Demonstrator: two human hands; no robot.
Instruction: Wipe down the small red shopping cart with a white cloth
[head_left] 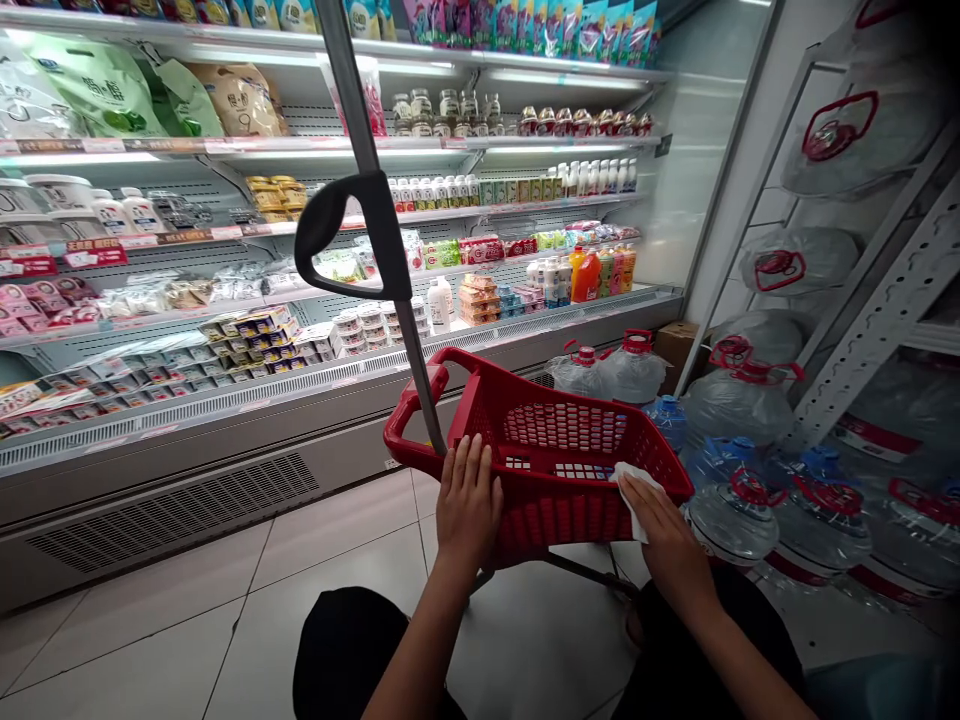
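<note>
In front of me stands a red plastic shopping basket (562, 500) with slotted sides, set on a frame near the floor. A grey pole with a black handle (386, 235) rises from its left end. My left hand (469, 500) lies with fingers stretched out against the basket's near side, close to the pole. My right hand (664, 535) presses a white cloth (636, 485) over the near rim by the right corner. Its fingers are bent over the cloth, and part of the cloth hangs outside the basket.
An open refrigerated shelf (322, 230) with dairy packs and drinks runs along the back left. Large water bottles with red handles (739, 510) crowd the floor at right, beside a white metal rack (862, 340). Below are pale floor tiles (322, 560) and my knees.
</note>
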